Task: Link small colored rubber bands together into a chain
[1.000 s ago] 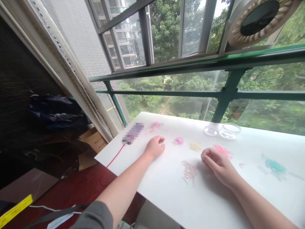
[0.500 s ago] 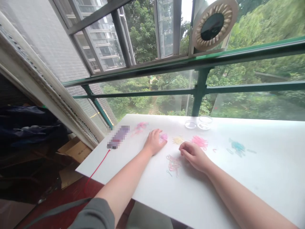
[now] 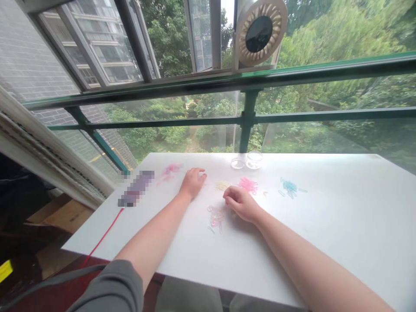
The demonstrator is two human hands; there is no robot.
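Note:
On the white table [image 3: 276, 255] lie small heaps of coloured paper clips. My left hand [image 3: 193, 183] is low over the tabletop, its thumb and fingers apart, between a pink-purple heap [image 3: 170, 171] and a yellow heap [image 3: 222, 185]. Faint purple shows by its fingertips; most of that spot is hidden. My right hand [image 3: 241, 203] rests on its side with fingers curled in and thumb against them; whatever they hold cannot be made out. Just left of it are mixed pale pink clips [image 3: 216, 218]. Bright pink clips [image 3: 248, 185] lie behind it, and teal clips [image 3: 289, 187] farther right.
Two round clear containers [image 3: 254, 160] stand at the table's back edge. A pixelated phone-like object [image 3: 138, 188] with a red cable [image 3: 104, 236] lies at the left. Beyond the table runs a green railing [image 3: 248, 117]; a round fan-like device [image 3: 261, 34] is at the window.
The view has turned right, so everything sits farther left. My left hand has lifted its fingers open over the purple clips, which are now mostly out of sight. My right hand keeps its curled pose.

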